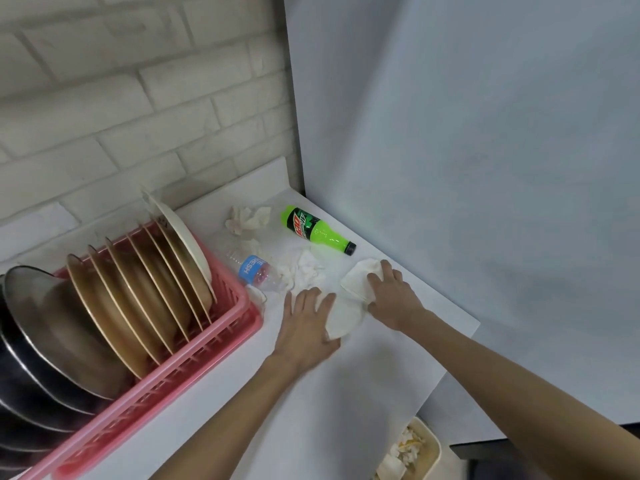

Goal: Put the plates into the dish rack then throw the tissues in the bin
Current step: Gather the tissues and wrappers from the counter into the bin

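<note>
While both my hands are down on the white counter (346, 393), each one has a tissue. My left hand (306, 327) lies with its fingers spread and nearly straight, the forefinger over the smooth tissue (344, 317) and the thumb hooked round its near edge, so it pinches that tissue. My right hand (391, 292), just right of it and a little farther off, has its fingers curled over the folded tissue (358, 277) and grips it. I cannot tell whether these two tissues touch or overlap.

Farther left lies a crumpled tissue (304, 271), touching a clear water bottle (254, 270) on its side beside the pink dish rack (249, 317). Another crumpled tissue (247, 220) sits at the far edge, near a green Mountain Dew bottle (317, 230) lying flat.

The tan plates (138, 299) stand upright in the rack's slots, with a white plate (183, 244) at the far end and steel bowls (41, 334) at the near end. The cream bin (434, 448) stands below the counter's near right edge, with crumpled paper inside.
</note>
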